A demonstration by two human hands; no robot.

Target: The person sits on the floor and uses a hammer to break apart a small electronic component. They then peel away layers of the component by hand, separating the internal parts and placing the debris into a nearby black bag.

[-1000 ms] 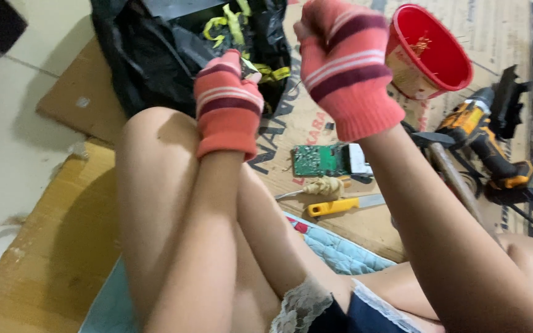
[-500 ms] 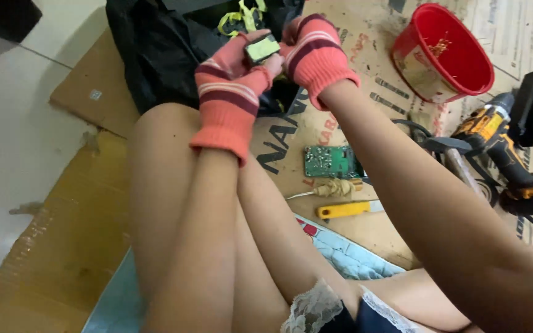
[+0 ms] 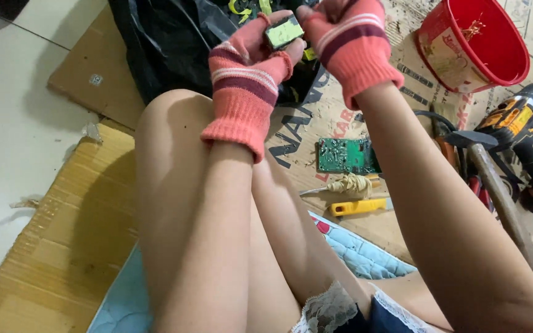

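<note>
Both my hands wear pink fingerless knit gloves with dark and white stripes. My left hand holds a small dark block with a yellow-green face near the top of the view. My right hand is raised right beside it, fingers closed at the block's right end; what it pinches is hidden. Below them on the cardboard lie a green circuit board, a screwdriver with a cloth-wrapped handle and a yellow-handled tool.
A red plastic bucket stands at the upper right. A yellow and black cordless drill and a wooden-handled hammer lie at the right. A black plastic bag sits behind my knee. Flattened cardboard covers the floor.
My right hand has come down from beside the red bucket to meet my left hand. The small block is now held up between both hands, and the view has shifted slightly.
</note>
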